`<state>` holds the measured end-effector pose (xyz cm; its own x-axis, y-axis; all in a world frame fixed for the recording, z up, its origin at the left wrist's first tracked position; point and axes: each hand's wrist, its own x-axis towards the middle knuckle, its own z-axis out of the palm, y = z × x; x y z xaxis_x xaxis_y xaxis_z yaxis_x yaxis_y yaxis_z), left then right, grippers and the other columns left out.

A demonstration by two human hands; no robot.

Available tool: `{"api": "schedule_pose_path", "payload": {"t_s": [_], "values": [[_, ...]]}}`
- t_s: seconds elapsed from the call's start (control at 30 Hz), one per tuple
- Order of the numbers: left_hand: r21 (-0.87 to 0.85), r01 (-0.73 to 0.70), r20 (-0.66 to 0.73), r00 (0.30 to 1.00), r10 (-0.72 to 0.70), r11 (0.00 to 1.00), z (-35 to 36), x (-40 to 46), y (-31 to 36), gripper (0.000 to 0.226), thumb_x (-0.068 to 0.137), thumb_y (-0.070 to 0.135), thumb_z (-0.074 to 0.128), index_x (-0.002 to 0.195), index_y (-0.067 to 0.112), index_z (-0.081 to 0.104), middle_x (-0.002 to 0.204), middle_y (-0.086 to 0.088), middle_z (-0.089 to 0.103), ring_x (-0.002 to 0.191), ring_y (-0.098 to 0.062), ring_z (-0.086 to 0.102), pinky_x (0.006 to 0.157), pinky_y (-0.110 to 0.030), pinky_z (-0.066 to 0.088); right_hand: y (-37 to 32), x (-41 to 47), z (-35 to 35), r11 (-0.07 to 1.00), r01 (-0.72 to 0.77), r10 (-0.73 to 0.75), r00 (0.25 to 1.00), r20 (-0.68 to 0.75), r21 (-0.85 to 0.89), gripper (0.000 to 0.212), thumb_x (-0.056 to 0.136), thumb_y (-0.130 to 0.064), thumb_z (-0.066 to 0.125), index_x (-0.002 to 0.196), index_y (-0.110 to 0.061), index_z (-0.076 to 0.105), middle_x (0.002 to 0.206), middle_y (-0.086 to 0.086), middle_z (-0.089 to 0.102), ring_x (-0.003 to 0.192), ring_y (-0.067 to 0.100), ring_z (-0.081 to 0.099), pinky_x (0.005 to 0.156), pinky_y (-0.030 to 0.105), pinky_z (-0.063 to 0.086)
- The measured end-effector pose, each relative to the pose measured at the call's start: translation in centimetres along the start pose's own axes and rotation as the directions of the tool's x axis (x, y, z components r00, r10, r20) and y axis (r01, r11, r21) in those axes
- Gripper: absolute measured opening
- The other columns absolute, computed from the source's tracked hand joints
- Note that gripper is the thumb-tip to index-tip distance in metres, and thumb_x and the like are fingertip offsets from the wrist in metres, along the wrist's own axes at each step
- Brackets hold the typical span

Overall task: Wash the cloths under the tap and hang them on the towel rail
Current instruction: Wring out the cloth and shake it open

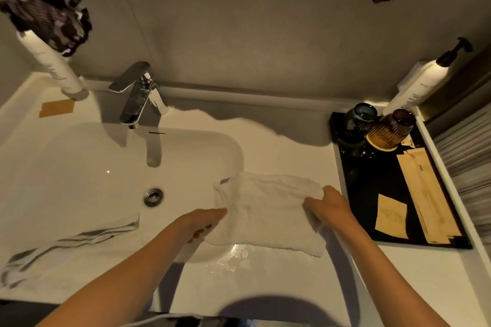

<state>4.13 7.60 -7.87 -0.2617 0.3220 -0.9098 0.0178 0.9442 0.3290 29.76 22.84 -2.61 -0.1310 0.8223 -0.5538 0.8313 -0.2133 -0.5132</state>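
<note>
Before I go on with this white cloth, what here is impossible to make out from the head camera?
- Towel rail: not in view.
- Left hand: fingertips tucked under the white cloth.
- Striped cloth: cut off by the left edge.
- Tap: no stream visible; on or off unclear.
- Bottle label: too small.

Cloth [268, 212]: plain white.
Second cloth [69, 249]: white with grey-green stripes.
Sink [66, 167]: white.
Tap [138, 98]: shiny chrome.
Tray [372, 194]: black.
Tumblers: one dark blue [358, 122], one ribbed amber [390, 130].
Packets [422, 194]: tan.
</note>
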Motion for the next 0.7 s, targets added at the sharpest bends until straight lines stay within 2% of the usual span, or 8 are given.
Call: {"api": "schedule_pose_path", "payload": {"t_s": [0.07,0.13,0.23,0.3,0.37,0.43,0.53,0.7], "values": [[-0.135,-0.019,0.007,1.000,0.021,0.991,0.3,0.5,0.1,0.031,0.089,0.037,0.068,0.081,0.008,0.060,0.058,-0.003,0.051,0.049,-0.016,0.045,0.051,-0.025,0.036,0.5,-0.3,0.1,0.996,-0.082,0.082,0.996,0.019,0.033,0.042,0.084,-0.033,0.067,0.111,-0.010,0.046,0.097,0.003,0.056,0.084,0.020,0.057,0.056,0.027,0.044],[-0.394,-0.026,-0.004,1.000,0.026,0.919,0.3,0.4,0.4,0.024,0.088,0.017,0.068,0.104,-0.001,0.063,0.080,-0.014,0.063,0.070,-0.025,0.061,0.057,-0.031,0.052,0.6,-0.5,0.0,0.986,-0.165,0.162,0.983,0.087,0.029,0.048,0.080,-0.036,0.073,0.111,-0.005,0.053,0.099,0.008,0.062,0.078,0.020,0.061,0.050,0.025,0.043],[-0.627,0.047,0.097,0.995,0.018,0.778,-0.2,-0.2,0.6,0.023,0.088,-0.001,0.061,0.111,-0.004,0.056,0.103,-0.021,0.062,0.088,-0.037,0.062,0.050,-0.044,0.060,-0.1,-0.9,-0.2,0.961,-0.194,0.166,0.975,0.149,0.197,0.019,0.086,-0.020,0.070,0.089,-0.003,0.061,0.085,0.013,0.064,0.066,0.022,0.059,0.049,0.024,0.043],[-0.612,0.050,0.090,0.996,0.006,0.789,-1.0,-0.4,0.3,0.035,0.083,-0.003,0.065,0.118,-0.004,0.058,0.112,-0.021,0.061,0.099,-0.037,0.062,0.067,-0.051,0.062,-0.6,-1.6,-0.5,0.911,-0.130,0.097,0.990,0.105,0.391,0.009,0.087,-0.010,0.063,0.094,-0.005,0.064,0.091,0.014,0.066,0.077,0.026,0.062,0.060,0.031,0.052],[-0.573,-0.034,0.032,0.998,0.063,0.819,-2.5,-0.4,0.4,0.032,0.076,0.001,0.074,0.107,-0.001,0.065,0.104,-0.020,0.064,0.097,-0.034,0.064,0.084,-0.045,0.058,-1.0,-2.6,-1.1,0.828,-0.077,0.059,0.997,0.051,0.555,0.018,0.085,-0.009,0.063,0.104,-0.008,0.064,0.099,0.014,0.067,0.091,0.031,0.064,0.073,0.043,0.059],[-0.570,-0.186,-0.077,0.982,0.173,0.801,-3.9,-1.3,0.8,0.022,0.078,0.004,0.077,0.095,0.000,0.064,0.096,-0.023,0.066,0.087,-0.030,0.064,0.080,-0.041,0.055,-0.9,-3.5,-1.6,0.786,-0.011,0.020,1.000,-0.009,0.618,0.021,0.084,-0.006,0.065,0.105,-0.007,0.064,0.100,0.015,0.068,0.094,0.033,0.065,0.076,0.043,0.056],[-0.540,-0.330,-0.203,0.944,0.260,0.774,-4.8,-2.5,0.6,0.035,0.075,0.007,0.083,0.104,0.007,0.062,0.097,-0.017,0.067,0.087,-0.029,0.063,0.076,-0.040,0.055,0.7,-3.9,-1.1,0.800,0.004,0.039,0.997,-0.059,0.600,0.019,0.085,-0.004,0.067,0.103,-0.004,0.063,0.099,0.014,0.067,0.090,0.029,0.064,0.077,0.041,0.054],[-0.321,-0.103,-0.190,0.981,0.042,0.941,-1.8,-0.9,-1.9,0.027,0.076,0.003,0.081,0.093,0.000,0.060,0.088,-0.021,0.060,0.077,-0.030,0.058,0.071,-0.040,0.050,4.1,-3.9,2.3,0.913,-0.083,0.117,0.991,-0.061,0.400,0.012,0.089,-0.011,0.064,0.098,-0.003,0.060,0.102,0.014,0.065,0.074,0.015,0.055,0.056,0.027,0.042]]}}
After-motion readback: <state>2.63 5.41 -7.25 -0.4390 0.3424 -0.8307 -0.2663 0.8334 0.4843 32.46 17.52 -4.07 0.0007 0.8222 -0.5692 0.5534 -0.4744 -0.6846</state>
